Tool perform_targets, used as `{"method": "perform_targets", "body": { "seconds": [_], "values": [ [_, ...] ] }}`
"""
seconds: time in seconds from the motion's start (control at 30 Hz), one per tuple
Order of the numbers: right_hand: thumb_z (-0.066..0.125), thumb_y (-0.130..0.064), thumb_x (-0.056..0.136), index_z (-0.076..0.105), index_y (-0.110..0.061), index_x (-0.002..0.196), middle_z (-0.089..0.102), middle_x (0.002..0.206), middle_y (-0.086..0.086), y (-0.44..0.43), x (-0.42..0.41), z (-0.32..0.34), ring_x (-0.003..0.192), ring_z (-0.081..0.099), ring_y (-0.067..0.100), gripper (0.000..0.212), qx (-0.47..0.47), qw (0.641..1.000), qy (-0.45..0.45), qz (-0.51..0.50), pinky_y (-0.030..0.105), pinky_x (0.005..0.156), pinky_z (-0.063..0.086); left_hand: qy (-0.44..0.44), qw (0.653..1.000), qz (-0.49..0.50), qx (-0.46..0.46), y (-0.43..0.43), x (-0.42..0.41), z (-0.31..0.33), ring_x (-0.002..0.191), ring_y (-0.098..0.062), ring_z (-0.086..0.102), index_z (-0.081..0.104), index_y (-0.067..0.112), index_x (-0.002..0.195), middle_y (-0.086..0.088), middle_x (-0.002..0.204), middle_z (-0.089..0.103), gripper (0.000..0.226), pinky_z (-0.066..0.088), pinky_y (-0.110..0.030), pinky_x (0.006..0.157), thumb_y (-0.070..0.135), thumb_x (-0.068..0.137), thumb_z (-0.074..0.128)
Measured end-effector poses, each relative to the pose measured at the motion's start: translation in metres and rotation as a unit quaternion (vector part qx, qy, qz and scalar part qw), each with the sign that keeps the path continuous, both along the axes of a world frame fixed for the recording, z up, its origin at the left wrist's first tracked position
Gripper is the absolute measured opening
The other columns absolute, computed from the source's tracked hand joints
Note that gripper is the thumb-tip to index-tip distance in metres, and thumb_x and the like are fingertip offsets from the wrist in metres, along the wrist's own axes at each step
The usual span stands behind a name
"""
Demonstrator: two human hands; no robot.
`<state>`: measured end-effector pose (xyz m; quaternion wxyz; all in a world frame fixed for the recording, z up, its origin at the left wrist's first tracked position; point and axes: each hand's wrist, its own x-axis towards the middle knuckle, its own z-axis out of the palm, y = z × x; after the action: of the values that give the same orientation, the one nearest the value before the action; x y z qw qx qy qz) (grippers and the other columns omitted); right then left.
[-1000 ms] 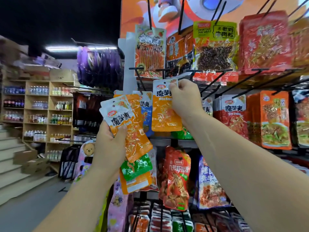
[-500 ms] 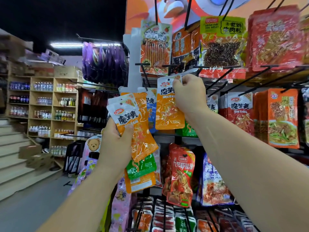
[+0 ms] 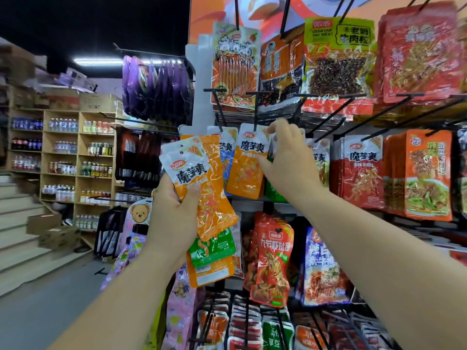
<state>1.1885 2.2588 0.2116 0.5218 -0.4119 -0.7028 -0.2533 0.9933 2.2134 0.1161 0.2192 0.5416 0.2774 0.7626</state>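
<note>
Several orange packets (image 3: 202,188) fanned in left hand (image 3: 171,223), gripped tight. One hung packet (image 3: 246,170) on hook (image 3: 255,109), its edge pinched by right hand (image 3: 285,160). Best slid fully back, hanging straight.

A shop interior under a dark ceiling (image 3: 88,18), with one fluorescent tube light (image 3: 101,61) glowing at ten o'clock. At nine o'clock stands a wooden shelf unit (image 3: 77,157) filled with rows of bottles (image 3: 63,125), with cardboard boxes (image 3: 93,102) on top; pale steps (image 3: 17,223) rise at eight o'clock beside a grey floor (image 3: 45,317). An orange poster (image 3: 202,21) tops a rack of black hooks (image 3: 409,94) from twelve to three o'clock.
</note>
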Motion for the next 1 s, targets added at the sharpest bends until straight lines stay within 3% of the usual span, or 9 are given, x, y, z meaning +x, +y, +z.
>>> {"method": "perform_targets", "body": {
  "seconds": [0.07,0.1,0.17,0.2,0.3,0.47,0.77,1.0],
  "values": [
    [0.078,-0.032,0.089,0.057,-0.014,0.130,0.049,0.133,0.010,0.004,0.008,-0.006,0.108,0.054,0.029,0.049,0.049,0.988,-0.127,-0.074,0.032,0.086,0.045,-0.004,1.000,-0.003,-0.004,0.001,0.000,0.000,0.101,-0.025,0.074,0.058,0.043,0.121,0.010,0.106,0.076,0.027,0.062,-0.058,0.085,0.020,0.109,0.053],
    [0.076,-0.039,0.089,0.058,-0.018,0.135,0.045,0.146,0.015,0.007,0.011,-0.007,0.125,0.050,0.036,0.054,0.062,0.973,-0.191,-0.110,0.043,0.099,0.047,-0.004,1.000,-0.004,-0.004,0.001,0.000,0.000,0.102,-0.027,0.074,0.058,0.043,0.121,0.009,0.107,0.076,0.027,0.061,-0.061,0.085,0.020,0.109,0.054],
    [0.063,-0.056,0.093,0.045,-0.031,0.150,0.021,0.168,0.017,0.012,0.015,-0.009,0.154,0.020,0.039,0.065,0.042,0.937,-0.299,-0.176,0.056,0.122,0.026,-0.002,1.000,-0.003,-0.002,0.002,-0.001,0.000,0.103,-0.031,0.073,0.058,0.044,0.122,0.007,0.108,0.076,0.026,0.060,-0.064,0.086,0.021,0.109,0.054],
    [0.053,-0.063,0.097,0.033,-0.035,0.158,0.006,0.172,0.016,0.015,0.017,-0.009,0.159,0.003,0.036,0.070,0.022,0.921,-0.335,-0.199,0.057,0.126,0.011,-0.003,1.000,-0.004,-0.002,0.002,-0.001,0.000,0.104,-0.032,0.073,0.058,0.043,0.122,0.006,0.109,0.076,0.026,0.060,-0.064,0.086,0.021,0.109,0.054],
    [0.028,-0.071,0.101,0.008,-0.038,0.164,-0.014,0.172,0.013,0.021,0.021,-0.007,0.157,-0.021,0.035,0.075,0.000,0.883,-0.390,-0.263,0.061,0.125,-0.009,-0.013,1.000,-0.009,-0.003,0.003,-0.001,0.000,0.105,-0.033,0.073,0.059,0.041,0.122,0.005,0.108,0.076,0.025,0.061,-0.062,0.085,0.020,0.109,0.055],
    [0.010,-0.072,0.101,-0.003,-0.035,0.165,-0.012,0.172,0.009,0.030,0.021,-0.001,0.158,-0.018,0.034,0.075,-0.021,0.843,-0.428,-0.324,0.066,0.121,-0.013,-0.009,1.000,-0.001,0.002,0.005,-0.001,0.000,0.106,-0.041,0.070,0.060,0.040,0.121,-0.003,0.111,0.074,0.024,0.058,-0.070,0.084,0.019,0.108,0.055],
    [0.011,-0.072,0.101,0.002,-0.037,0.164,-0.006,0.174,0.007,0.039,0.012,0.005,0.158,-0.011,0.040,0.073,-0.009,0.829,-0.440,-0.346,0.070,0.118,-0.015,-0.002,1.000,-0.005,0.005,0.007,-0.002,-0.002,0.102,-0.024,0.075,0.058,0.039,0.126,0.008,0.110,0.076,0.026,0.062,-0.060,0.086,0.020,0.108,0.055],
    [0.005,-0.069,0.101,0.002,-0.037,0.165,-0.006,0.174,0.001,0.045,0.007,0.010,0.157,-0.017,0.036,0.071,-0.047,0.817,-0.438,-0.372,0.071,0.117,-0.017,-0.006,1.000,-0.009,0.001,0.005,-0.002,-0.001,0.104,-0.034,0.073,0.060,0.044,0.118,0.003,0.110,0.076,0.026,0.059,-0.067,0.084,0.020,0.108,0.055]
  ]
}}
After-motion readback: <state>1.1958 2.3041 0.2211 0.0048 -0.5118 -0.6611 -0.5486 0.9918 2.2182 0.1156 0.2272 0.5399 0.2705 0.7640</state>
